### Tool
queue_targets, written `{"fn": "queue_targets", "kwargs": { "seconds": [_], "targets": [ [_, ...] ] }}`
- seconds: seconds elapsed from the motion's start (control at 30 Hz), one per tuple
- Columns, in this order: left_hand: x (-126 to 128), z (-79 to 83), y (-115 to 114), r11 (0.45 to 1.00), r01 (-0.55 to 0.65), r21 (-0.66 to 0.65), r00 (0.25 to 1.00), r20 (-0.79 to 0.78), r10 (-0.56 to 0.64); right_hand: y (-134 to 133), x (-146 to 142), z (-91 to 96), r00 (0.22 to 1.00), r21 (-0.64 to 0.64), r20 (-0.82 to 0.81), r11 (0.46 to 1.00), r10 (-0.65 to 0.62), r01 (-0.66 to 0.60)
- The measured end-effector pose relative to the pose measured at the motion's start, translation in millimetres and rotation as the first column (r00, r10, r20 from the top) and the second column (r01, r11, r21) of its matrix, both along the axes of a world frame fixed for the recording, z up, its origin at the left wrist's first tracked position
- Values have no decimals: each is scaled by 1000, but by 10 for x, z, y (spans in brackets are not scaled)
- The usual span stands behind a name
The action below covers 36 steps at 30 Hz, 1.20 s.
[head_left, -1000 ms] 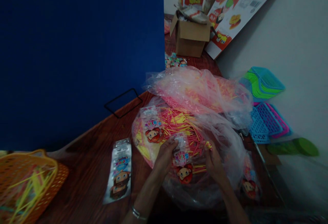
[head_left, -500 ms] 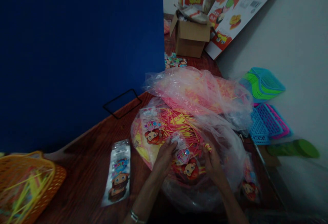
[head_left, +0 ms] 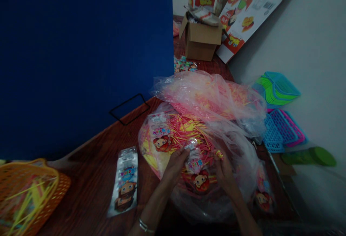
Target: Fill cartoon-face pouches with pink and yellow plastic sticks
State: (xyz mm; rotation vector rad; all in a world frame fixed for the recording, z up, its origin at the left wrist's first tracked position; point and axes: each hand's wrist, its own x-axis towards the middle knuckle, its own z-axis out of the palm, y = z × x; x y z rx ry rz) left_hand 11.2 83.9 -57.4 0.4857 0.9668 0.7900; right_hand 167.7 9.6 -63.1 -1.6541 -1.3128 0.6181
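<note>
Between my fingers the printed pouch (head_left: pixel 196 167) carries pink and blue letters that I read as "STICK", set upside down to me, above a cartoon face. The same coloured word shows on the pouch on the straws (head_left: pixel 160 132), also upside down, and on the pouch lying on the desk (head_left: pixel 125 181), though there the letters are too dim for me to be sure of them. The printed cardboard sheet (head_left: pixel 244 9) leaning on the wall has a red panel at its top with white lettering, too small and cut off to read, and a barcode whose digits I cannot make out.
</note>
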Motion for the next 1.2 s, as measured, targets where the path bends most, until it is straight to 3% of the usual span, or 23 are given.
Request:
{"fn": "queue_targets", "kwargs": {
  "seconds": [0.2,0.4,0.67,0.97,1.2],
  "targets": [
    [9,63,21,986,58,157,983,-182,-28,-2,-15,-2,999,-7,-33,1000,20,-20],
    [72,32,-3,986,65,152,974,-223,-30,-16,-24,-40,999,-25,-46,1000,14,-15],
    [38,20,-12,947,124,298,943,-333,-19,-21,-27,-80,997,-45,-80,999,-3,0],
    [7,139,-12,926,125,357,944,-330,0,-16,-26,-70,997,-75,-75,997,-13,8],
    [-79,92,14,921,131,368,932,-361,12,7,12,-74,994,-104,36,990,98,-94]
  ]
}}
